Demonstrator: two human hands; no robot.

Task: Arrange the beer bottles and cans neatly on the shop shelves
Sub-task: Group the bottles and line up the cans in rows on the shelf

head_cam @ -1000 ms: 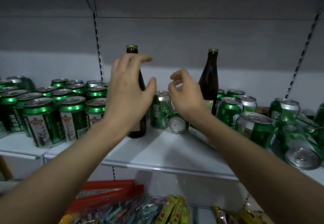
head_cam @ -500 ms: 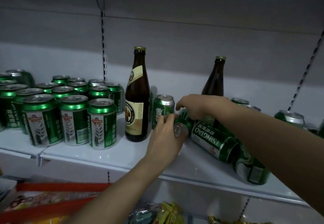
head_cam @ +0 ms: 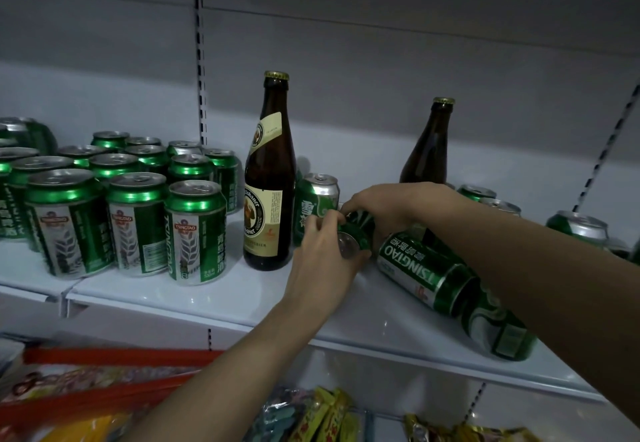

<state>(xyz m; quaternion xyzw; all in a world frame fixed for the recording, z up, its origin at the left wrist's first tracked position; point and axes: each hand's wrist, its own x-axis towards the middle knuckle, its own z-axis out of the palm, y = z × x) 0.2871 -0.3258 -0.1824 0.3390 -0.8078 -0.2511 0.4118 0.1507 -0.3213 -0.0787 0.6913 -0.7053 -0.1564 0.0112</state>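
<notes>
Left hand (head_cam: 320, 261) has closed onto tipped can (head_cam: 356, 234); right hand (head_cam: 391, 208) grips it too.

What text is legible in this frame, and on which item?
"TSINGTAO": fallen can, upside down to the camera.
"TSINGTAO": front upright cans, red badge and sideways down the body.
"...iskaner": left bottle label, partly readable; the line near its foot ends "BIER".
Chinese characters: can behind the hands, unread.
Fine print on cans and bottle: too small.
Right bottle: no label in view.
Snack packs below: blurred.
</notes>
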